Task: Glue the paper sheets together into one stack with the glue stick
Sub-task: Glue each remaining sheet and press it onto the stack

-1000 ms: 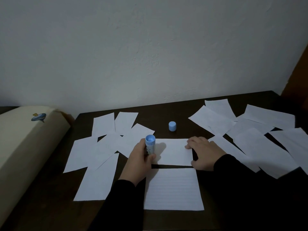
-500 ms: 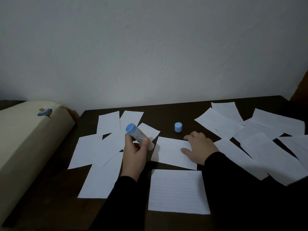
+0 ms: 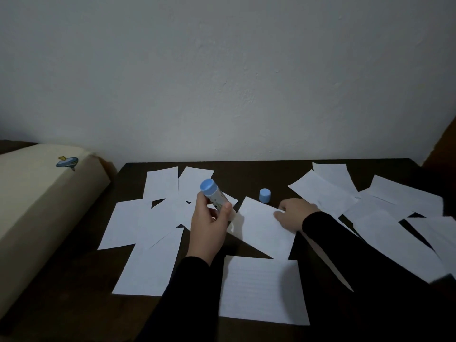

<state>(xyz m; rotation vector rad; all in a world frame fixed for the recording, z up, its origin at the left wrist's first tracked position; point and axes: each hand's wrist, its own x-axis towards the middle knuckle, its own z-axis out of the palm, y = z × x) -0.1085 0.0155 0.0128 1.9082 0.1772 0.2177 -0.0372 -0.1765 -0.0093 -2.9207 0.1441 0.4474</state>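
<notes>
Now: glue stick (image 3: 214, 196) uncapped, white barrel with blue base, tilted with the base up and to the left, held above the table (image 3: 74, 280). Left hand (image 3: 209, 224) grips it, thumb and fingers curled round the barrel. Blue cap (image 3: 265, 195) stands upright on the table behind the centre sheet (image 3: 261, 228). Right hand (image 3: 294, 214) rests on that sheet's right edge, fingers curled over it; cannot tell whether they pinch it. Lined sheet (image 3: 262, 290) lies flat just in front. Loose sheets are scattered left (image 3: 138, 223) and right (image 3: 385, 233). Versus 1.0 s ago: stick was upright on the centre sheet, now lifted and tilted; centre sheet has rotated, left end further back.
</notes>
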